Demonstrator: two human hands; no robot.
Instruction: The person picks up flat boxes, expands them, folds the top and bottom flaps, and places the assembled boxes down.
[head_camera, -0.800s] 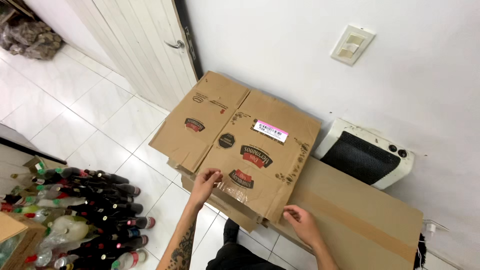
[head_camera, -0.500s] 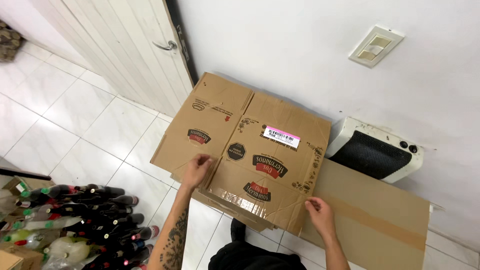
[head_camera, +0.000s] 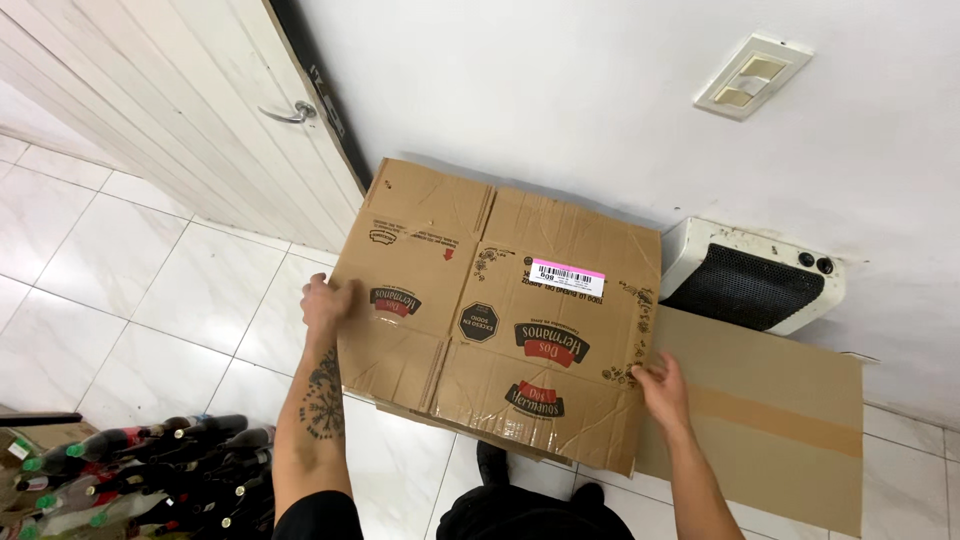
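Both hands have spread apart since the earlier frames: the left hand (head_camera: 326, 303) has gone from the middle of the box (head_camera: 497, 310) out to its left edge, and the right hand (head_camera: 662, 388) has slid to the right edge. The view has also swung, so the bottles (head_camera: 150, 470) now sit lower, at 7 o'clock.

Much is hidden. The box is flattened and held up, covering the floor behind it and most of the person's legs; only dark clothing and shoe tips show at 6 o'clock. The left fingertips curl behind the cardboard and cannot be seen. A second cardboard sheet (head_camera: 780, 430) at 4 o'clock is partly covered by the box and the right wrist. The heater (head_camera: 752, 276) at 3 o'clock has its left end tucked behind the box corner. The bottles are cut off by the frame's lower-left edge and run together in a dark heap. The door (head_camera: 180, 110) at 10 o'clock is cropped by the frame.

The left forearm, tattooed, rises from 7 o'clock; the hand grasps the box's left edge, thumb on the front face. The right forearm comes up from 5 o'clock; the hand grips the right edge near the lower corner, fingers on the front, wrist slightly bent. The box is in mid-frame, in front of the white wall (head_camera: 560, 90).
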